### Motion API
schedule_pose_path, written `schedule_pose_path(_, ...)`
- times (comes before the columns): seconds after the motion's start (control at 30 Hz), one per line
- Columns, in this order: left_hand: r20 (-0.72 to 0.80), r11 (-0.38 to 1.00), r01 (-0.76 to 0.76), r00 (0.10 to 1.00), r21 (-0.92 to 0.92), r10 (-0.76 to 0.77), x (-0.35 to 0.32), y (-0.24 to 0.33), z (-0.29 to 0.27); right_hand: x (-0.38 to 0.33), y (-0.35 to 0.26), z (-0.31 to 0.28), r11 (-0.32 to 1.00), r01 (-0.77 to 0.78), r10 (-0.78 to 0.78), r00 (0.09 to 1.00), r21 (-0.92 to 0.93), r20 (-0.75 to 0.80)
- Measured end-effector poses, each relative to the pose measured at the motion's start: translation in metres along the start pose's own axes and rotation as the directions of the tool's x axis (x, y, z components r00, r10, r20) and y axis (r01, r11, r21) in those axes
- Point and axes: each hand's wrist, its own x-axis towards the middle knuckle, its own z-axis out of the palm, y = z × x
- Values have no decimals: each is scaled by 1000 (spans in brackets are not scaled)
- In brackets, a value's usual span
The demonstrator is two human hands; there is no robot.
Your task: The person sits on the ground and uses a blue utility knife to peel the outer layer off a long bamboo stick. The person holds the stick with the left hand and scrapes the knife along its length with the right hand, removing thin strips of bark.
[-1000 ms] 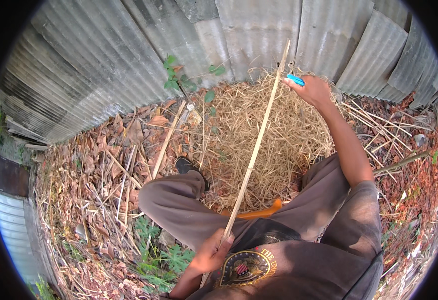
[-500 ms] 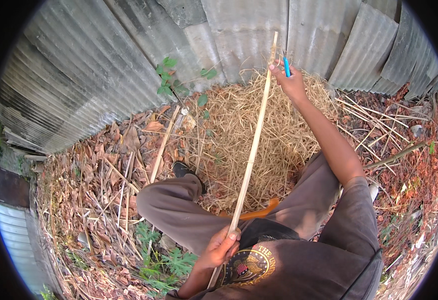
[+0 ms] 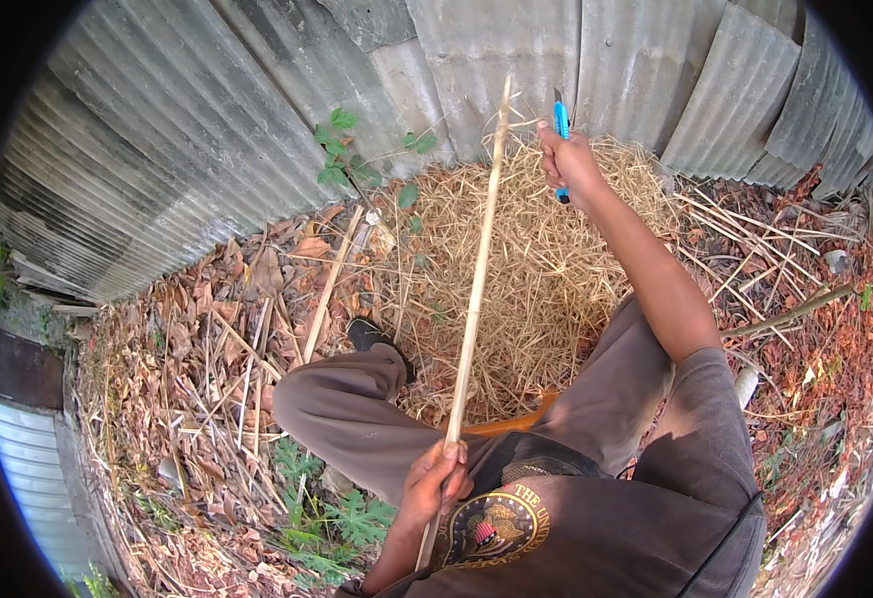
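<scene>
I see the left hand [image 3: 438, 485] low in the frame, fingers wrapped around the near end of a long bamboo stick [image 3: 474, 299] that slants up toward the top centre. My right hand [image 3: 568, 165], arm stretched to the upper middle, has its fingers clenched on a blue-handled knife [image 3: 560, 125], blade up, just beside the stick's far tip. A heap of dry straw [image 3: 536, 269] lies beneath, against the corrugated metal fence [image 3: 257, 120].
</scene>
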Motion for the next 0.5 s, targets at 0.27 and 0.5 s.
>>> schedule_pose_path(0.27,-93,970,-170,983,-173,156,-11,15,-27,5,6,-47,622,57,79,988,-781,134)
schedule_pose_path(0.5,51,955,-116,990,-271,135,-5,10,-22,-32,-2,-36,226,193,-114,979,-955,170)
